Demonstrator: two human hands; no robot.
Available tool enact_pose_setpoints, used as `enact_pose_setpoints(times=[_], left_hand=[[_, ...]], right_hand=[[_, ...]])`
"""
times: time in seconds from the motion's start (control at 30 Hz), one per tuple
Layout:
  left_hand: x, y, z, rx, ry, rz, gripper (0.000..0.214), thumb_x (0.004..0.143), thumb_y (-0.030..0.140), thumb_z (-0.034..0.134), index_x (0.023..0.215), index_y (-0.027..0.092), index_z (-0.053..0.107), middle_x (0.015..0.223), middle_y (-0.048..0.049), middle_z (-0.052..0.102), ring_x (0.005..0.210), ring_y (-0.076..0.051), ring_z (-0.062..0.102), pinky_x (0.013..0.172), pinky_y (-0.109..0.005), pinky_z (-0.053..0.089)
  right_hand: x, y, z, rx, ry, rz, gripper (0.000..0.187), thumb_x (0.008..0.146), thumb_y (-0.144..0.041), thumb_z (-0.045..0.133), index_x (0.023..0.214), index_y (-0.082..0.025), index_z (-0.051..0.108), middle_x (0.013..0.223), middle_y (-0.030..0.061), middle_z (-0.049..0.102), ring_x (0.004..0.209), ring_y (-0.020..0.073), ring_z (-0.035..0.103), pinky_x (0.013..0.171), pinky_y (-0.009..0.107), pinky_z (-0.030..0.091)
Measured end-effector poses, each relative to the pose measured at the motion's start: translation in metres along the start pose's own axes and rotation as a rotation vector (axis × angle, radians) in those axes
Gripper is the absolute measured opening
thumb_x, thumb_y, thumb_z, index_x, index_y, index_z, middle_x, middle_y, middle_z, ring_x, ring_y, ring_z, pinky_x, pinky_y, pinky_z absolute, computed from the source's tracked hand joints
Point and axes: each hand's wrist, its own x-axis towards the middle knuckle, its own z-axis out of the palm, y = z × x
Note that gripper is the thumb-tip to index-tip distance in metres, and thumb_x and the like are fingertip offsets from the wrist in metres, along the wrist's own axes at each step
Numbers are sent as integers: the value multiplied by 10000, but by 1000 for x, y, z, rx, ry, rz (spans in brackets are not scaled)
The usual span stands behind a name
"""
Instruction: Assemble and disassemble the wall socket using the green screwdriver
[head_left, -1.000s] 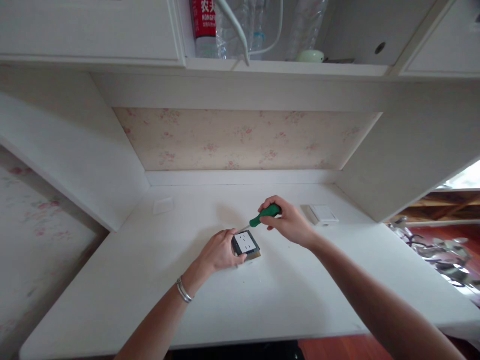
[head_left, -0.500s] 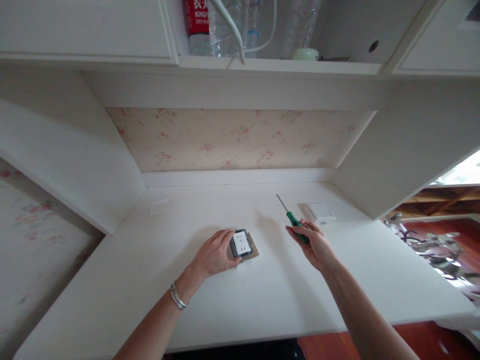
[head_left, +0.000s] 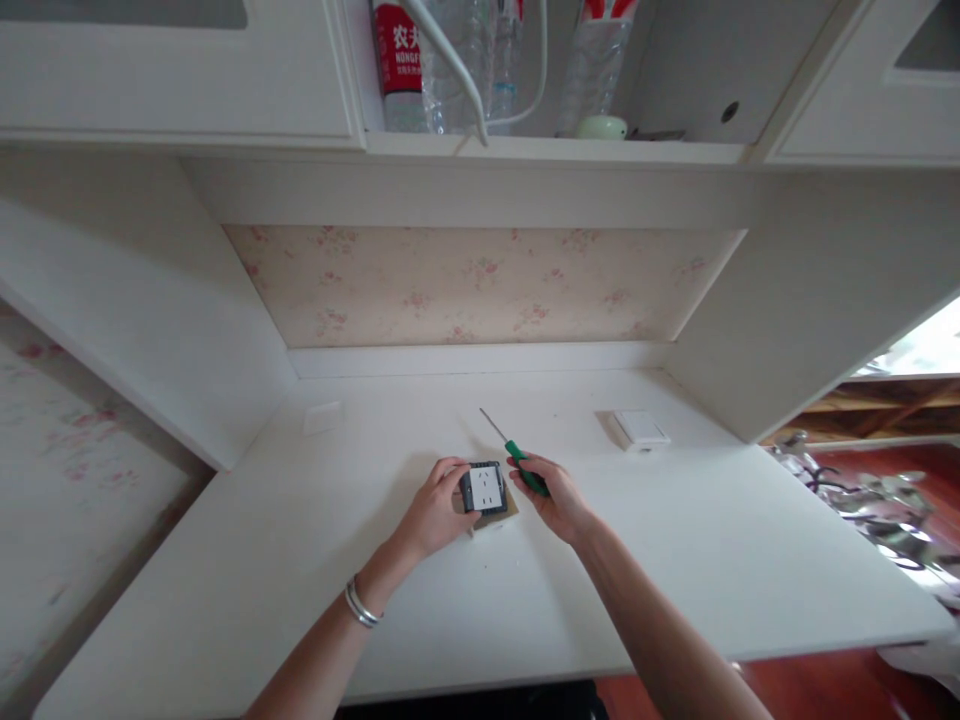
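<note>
My left hand (head_left: pixel 437 508) grips a wall socket (head_left: pixel 485 487) by its left side, thumb below and fingers above. The socket has a white face with slots and a dark grey frame without a cover plate. Part of a brownish square piece (head_left: pixel 507 506) shows beneath it; how the two are joined is hidden. Just to the right, my right hand (head_left: pixel 553 497) is closed around the green handle of a screwdriver (head_left: pixel 528 471). Its thin metal shaft points up and left, past the socket's upper right corner, its tip apart from the socket.
A white switch or socket plate (head_left: pixel 640 428) lies at the right on the white desktop (head_left: pixel 420 630). Flat against the desk at the left is a pale square (head_left: pixel 323 417). Overhead, a cabinet shelf (head_left: pixel 555 150) holds plastic bottles (head_left: pixel 459 70), and a white cable (head_left: pixel 454 65) hangs there.
My right hand has moved left with the screwdriver, coming close beside the socket. My left hand keeps its hold, with the socket turned slightly. The view has tipped up a little.
</note>
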Motion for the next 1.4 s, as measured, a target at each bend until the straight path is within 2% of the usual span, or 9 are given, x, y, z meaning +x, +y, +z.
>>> enact_pose_setpoints(times=[0.1, 0.27, 0.4, 0.6, 0.83, 0.97, 1.07, 1.2, 1.4], left_hand=[[1, -8, 5, -158, 37, -85, 583, 644, 142, 716, 1190, 211, 521, 1270, -85, 457, 1032, -191, 605, 863, -359, 572], [4, -16, 6, -456, 51, -277, 613, 623, 166, 780, 1183, 162, 530, 1249, -139, 547, 922, -207, 660, 820, -380, 568], [6, -14, 3, -598, 55, -383, 560, 642, 164, 787, 1157, 150, 567, 1107, -121, 658, 959, -214, 654, 869, -378, 538], [8, -12, -2, -761, 128, -469, 549, 628, 156, 795, 1139, 149, 596, 1080, -120, 669, 993, -218, 640, 861, -358, 531], [7, -4, -17, -931, 133, -465, 425, 669, 165, 753, 1080, 163, 646, 1154, -104, 653, 1042, -207, 620, 907, -330, 509], [8, 1, -24, -988, 198, -464, 427, 677, 151, 738, 1094, 172, 646, 1179, -93, 646, 1066, -200, 611, 933, -319, 496], [8, 3, -26, -1013, 203, -436, 425, 690, 158, 729, 1106, 178, 645, 1186, -84, 645, 1084, -197, 602, 953, -317, 483], [6, 7, -26, -1042, 189, -398, 422, 712, 170, 712, 1128, 168, 639, 1189, -84, 645, 1098, -195, 593, 986, -322, 458], [-4, 5, -24, -1077, 187, -370, 394, 743, 175, 684, 1134, 156, 642, 1181, -88, 650, 1117, -204, 583, 1013, -334, 434]], right_hand=[[4, 6, 8, -7, 13, -43, 166, 660, -185, 725, 820, -167, 682, 857, 24, 671, 636, 82, 585, 615, 184, 532], [2, 6, 15, -38, 2, -94, 145, 650, -220, 725, 758, -185, 636, 669, -18, 583, 600, 98, 553, 585, 213, 491], [-1, 2, 13, -105, -5, -98, 201, 649, -276, 741, 777, -178, 621, 634, -25, 560, 569, 99, 531, 561, 226, 458], [-6, -1, 6, -222, 3, -108, 285, 683, -396, 736, 727, -156, 589, 627, -13, 554, 564, 93, 516, 545, 221, 424], [-13, -1, 13, -317, 17, -131, 355, 682, -474, 733, 763, -171, 568, 673, 2, 586, 634, 128, 573, 540, 232, 436], [-11, -1, 22, -328, 26, -116, 365, 649, -474, 759, 753, -178, 572, 787, 24, 624, 783, 157, 615, 700, 274, 496], [-11, -2, 31, -316, -49, -59, 358, 634, -445, 781, 739, -175, 570, 796, 27, 632, 806, 163, 622, 765, 298, 500], [-12, -2, 42, -296, -121, 9, 357, 628, -407, 789, 696, -180, 522, 705, -2, 599, 713, 144, 604, 678, 278, 503], [-8, 6, 45, -280, -119, 1, 344, 616, -306, 788, 701, -189, 475, 692, -24, 583, 678, 120, 583, 603, 216, 457]])
